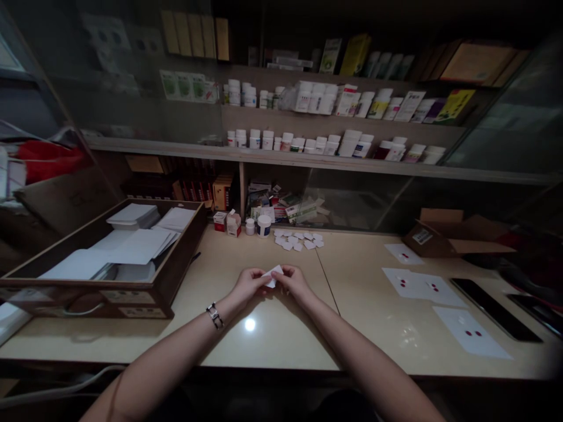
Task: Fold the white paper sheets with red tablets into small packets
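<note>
Between my two hands, low over the middle of the counter, is a small folded white paper packet (273, 275). My left hand (250, 285) pinches its left side, and my right hand (294, 282) grips the right side with thumb and fingers. Whether anything lies inside the fold is hidden. Beyond my hands lies a cluster of similar folded paper packets (298, 239). Over on the right, several flat white paper sheets (472, 346) carry dark red pills (474, 333) and fainter whitish pieces.
An open wooden drawer (162, 299) of white paper stands at left. Small boxes (233, 224) and a white tub (264, 225) line the counter's back. A dark phone-like slab (495, 309) and an open cardboard box (453, 234) sit at right. Shelves of medicine bottles (316, 98) rise behind.
</note>
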Available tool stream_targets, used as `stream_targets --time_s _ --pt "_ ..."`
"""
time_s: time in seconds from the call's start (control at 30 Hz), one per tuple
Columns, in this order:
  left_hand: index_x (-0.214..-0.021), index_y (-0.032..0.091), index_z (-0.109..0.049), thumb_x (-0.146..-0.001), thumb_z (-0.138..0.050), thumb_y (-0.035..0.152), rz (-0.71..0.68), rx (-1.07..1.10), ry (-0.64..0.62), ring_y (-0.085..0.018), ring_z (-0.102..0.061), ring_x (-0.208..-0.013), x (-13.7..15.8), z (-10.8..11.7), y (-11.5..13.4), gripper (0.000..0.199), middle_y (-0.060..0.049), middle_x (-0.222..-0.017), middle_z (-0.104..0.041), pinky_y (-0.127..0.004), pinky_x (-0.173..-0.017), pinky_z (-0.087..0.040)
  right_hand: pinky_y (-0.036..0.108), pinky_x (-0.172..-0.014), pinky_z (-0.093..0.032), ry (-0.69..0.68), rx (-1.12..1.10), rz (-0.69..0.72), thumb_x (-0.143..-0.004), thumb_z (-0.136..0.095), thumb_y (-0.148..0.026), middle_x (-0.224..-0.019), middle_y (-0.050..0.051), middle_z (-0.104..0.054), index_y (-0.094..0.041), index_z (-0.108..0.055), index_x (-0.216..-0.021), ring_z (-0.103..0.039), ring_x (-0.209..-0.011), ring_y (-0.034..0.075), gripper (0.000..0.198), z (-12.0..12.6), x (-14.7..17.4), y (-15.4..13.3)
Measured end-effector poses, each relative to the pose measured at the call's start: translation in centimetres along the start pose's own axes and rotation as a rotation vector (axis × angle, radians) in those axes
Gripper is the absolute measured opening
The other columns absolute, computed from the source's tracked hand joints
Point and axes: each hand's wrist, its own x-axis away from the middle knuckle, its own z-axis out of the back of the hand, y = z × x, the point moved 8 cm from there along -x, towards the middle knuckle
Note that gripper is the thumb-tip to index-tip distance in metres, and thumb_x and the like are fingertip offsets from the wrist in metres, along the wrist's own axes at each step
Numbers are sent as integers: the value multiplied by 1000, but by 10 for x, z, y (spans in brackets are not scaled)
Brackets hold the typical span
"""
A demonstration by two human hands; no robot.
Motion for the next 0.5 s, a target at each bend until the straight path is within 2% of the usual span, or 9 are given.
stream_targets --time_s 0.17,0.3,0.4,0.5 --pt "-64 9 -63 -59 -75 39 9 -11 40 -10 -55 -49 -2 3 -2 33 -4 -61 -61 -21 -50 -44 22 -43 -32 74 38 69 -63 -68 -46 -48 -1 -53 -14 -60 -58 -44 -45 11 33 2 -1 1" --pt "-57 11 -60 -57 -74 46 -28 -80 26 -8 -47 -45 -4 4 1 37 1 -50 -51 -20 -47 -39 22 -48 -33 137 208 156 -68 -65 -41 -51 0 -54 -14 -61 -56 -47 -50 12 29 8 2 -7" --pt "-60 11 -63 -56 -74 47 -27 -96 4 -8 -46 -45 -4 3 2 38 1 -52 -52 -21 -47 -39 22 -49 -34 174 345 251 -72 -63 -37 -53 0 -54 -15 -62 -56 -48 -53 13 27 9 6 -16" --pt "-68 11 -66 -57 -75 44 -28 -77 12 -9 -49 -48 -4 3 4 36 0 -57 -56 -21 -49 -40 22 -48 -34 174 352 254 -72 -62 -36 -54 1 -55 -15 -62 -58 -48 -52 13 25 9 5 -15"
